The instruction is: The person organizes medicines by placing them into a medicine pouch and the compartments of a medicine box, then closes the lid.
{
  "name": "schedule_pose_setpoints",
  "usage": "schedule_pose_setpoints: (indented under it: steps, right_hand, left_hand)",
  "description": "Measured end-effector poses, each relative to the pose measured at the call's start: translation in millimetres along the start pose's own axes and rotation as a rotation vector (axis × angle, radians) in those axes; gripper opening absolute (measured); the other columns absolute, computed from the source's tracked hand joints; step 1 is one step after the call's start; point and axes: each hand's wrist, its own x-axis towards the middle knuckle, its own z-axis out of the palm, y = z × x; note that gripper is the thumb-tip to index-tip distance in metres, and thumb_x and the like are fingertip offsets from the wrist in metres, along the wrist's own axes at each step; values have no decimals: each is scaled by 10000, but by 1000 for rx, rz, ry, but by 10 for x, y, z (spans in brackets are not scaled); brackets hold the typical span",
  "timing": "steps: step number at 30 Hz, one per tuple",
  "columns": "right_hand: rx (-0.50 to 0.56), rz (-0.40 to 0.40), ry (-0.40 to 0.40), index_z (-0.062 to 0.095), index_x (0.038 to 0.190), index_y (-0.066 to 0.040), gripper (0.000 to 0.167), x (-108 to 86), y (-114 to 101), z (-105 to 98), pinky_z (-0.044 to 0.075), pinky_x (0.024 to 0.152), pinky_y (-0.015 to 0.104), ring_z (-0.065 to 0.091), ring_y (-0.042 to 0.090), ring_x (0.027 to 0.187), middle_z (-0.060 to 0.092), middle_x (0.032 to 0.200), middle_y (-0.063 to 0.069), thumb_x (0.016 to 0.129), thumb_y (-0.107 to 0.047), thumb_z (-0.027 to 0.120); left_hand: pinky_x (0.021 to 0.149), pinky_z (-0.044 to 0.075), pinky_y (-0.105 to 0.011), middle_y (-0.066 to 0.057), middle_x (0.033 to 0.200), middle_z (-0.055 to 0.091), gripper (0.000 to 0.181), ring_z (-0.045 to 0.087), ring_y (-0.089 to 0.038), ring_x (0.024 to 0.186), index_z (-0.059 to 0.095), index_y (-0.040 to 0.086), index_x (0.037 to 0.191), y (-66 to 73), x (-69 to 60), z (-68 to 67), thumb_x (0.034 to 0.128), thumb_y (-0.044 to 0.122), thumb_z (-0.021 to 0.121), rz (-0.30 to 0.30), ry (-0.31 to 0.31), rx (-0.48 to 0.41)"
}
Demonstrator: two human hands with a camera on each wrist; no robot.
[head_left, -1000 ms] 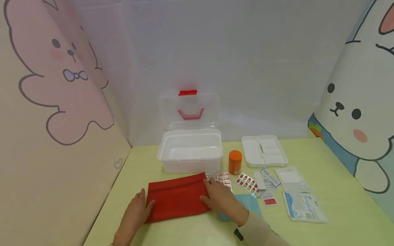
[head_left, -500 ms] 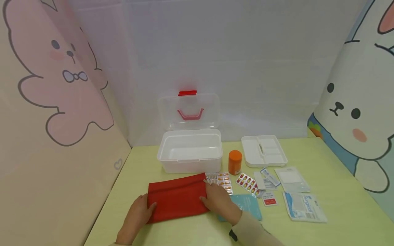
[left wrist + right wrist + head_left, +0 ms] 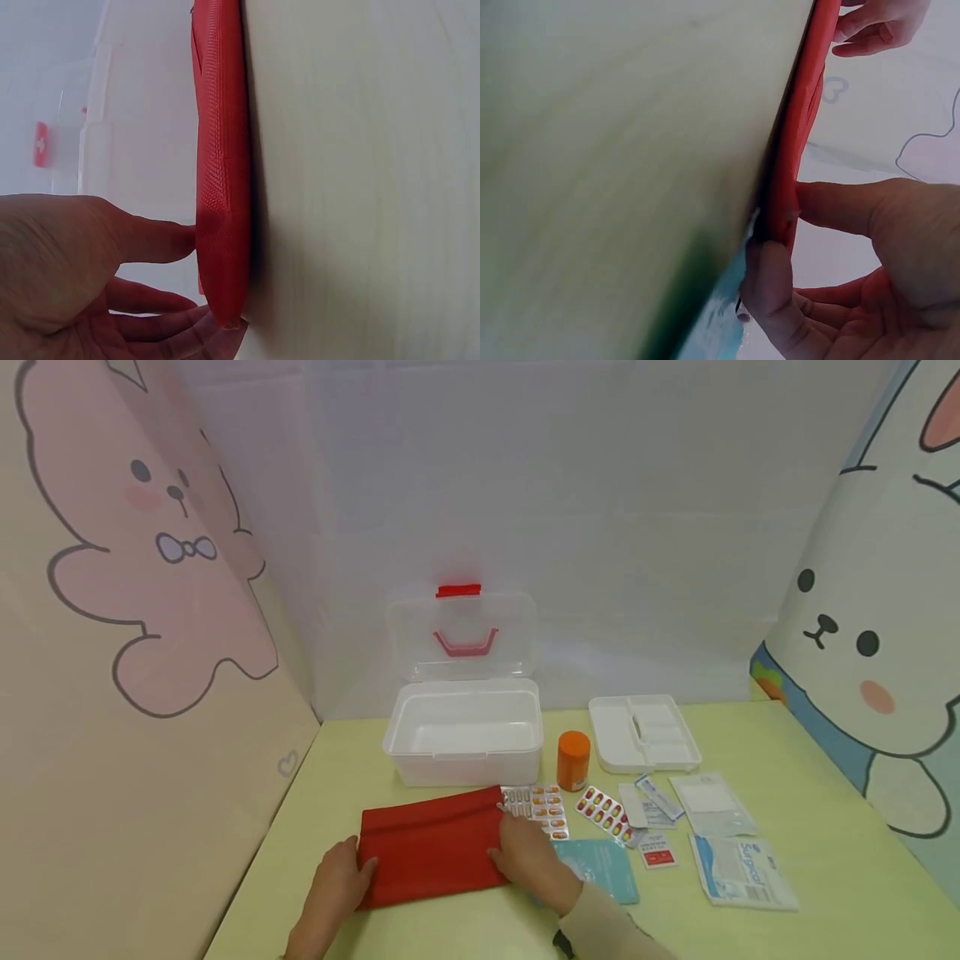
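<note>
A flat, rectangular red fabric pouch (image 3: 432, 850) is being pinched at its ends by left hand (image 3: 337, 878) and right hand (image 3: 532, 862)! Its ribbed weave is revealed only by the left-wrist view.

3 walls hemmed in the tabletop (image 3: 832, 827), whose pale yellow-green surface showed faint streaks of wood grain. The back wall (image 3: 585, 510) I faced was greyish white, crossed by soft horizontal creases and tinged lilac toward the upper left. To my left, the cream wall (image 3: 112, 793) carried a big pink bear (image 3: 198, 602) with 2 dark eyes and a pale bow tie (image 3: 187, 548); a small grey heart (image 3: 288, 763) sat low, near the tabletop's edge. A large white rabbit (image 3: 840, 685) filled most of the blue right wall (image 3: 825, 727), beside an orange-and-green patch (image 3: 769, 681). The light was soft, slightly dim.
</note>
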Motion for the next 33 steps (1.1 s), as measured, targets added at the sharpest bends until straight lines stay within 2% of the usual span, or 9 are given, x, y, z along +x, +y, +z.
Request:
schedule_pose_setpoints:
  steps: [6, 9, 15, 22, 26, 33]
  right_hand:
    - [4, 5, 16, 578, 934, 38, 344, -4, -7, 17, 523, 611, 409, 617, 281, 692, 619, 788, 138, 794, -196, 787]
    - [-20, 11, 19, 577, 928, 31, 313, 6, 1, 26, 529, 626, 415, 613, 289, 696, 619, 791, 143, 808, -183, 771]
    - [3, 64, -18, 559, 936, 29, 276, 53, 24, 26, 531, 666, 423, 565, 282, 693, 584, 800, 137, 850, -175, 725]
    - [40, 98, -74, 560, 992, 38, 279, 80, 34, 27, 538, 718, 409, 545, 267, 726, 587, 826, 136, 883, -182, 694]
    - [32, 59, -22, 565, 957, 32, 220, 73, 49, 6, 534, 688, 414, 561, 275, 708, 597, 802, 140, 890, -148, 673]
    - [120, -8, 72, 580, 858, -1, 120, 56, 66, -117, 477, 580, 367, 552, 256, 640, 589, 723, 110, 886, -85, 662]
  left_hand:
    - [760, 539, -521, -297, 928, 638, 345, 643, -436, 877, 559, -200, 1073, 71, 18, 5, 879, 72, 647, -66, 26, -22]
    - [771, 536, -534, -311, 947, 636, 338, 635, -455, 888, 565, -204, 1087, 115, 18, -18, 885, 61, 625, -93, 45, -33]
    - [666, 524, -479, -232, 866, 665, 202, 649, -356, 768, 587, -106, 969, 101, -7, -54, 894, 81, 610, -137, 89, -117]
    - [603, 504, -405, -169, 830, 678, 137, 640, -262, 697, 579, -67, 955, 58, -39, -62, 903, 60, 578, -113, 130, -172]
    - [623, 505, -394, -154, 828, 674, 122, 629, -245, 703, 595, -65, 959, 73, -34, -89, 904, 39, 565, -84, 166, -198]
    - [616, 473, -318, -121, 838, 687, 123, 613, -201, 712, 617, -50, 983, 97, -23, -122, 920, 47, 573, -79, 171, -242]
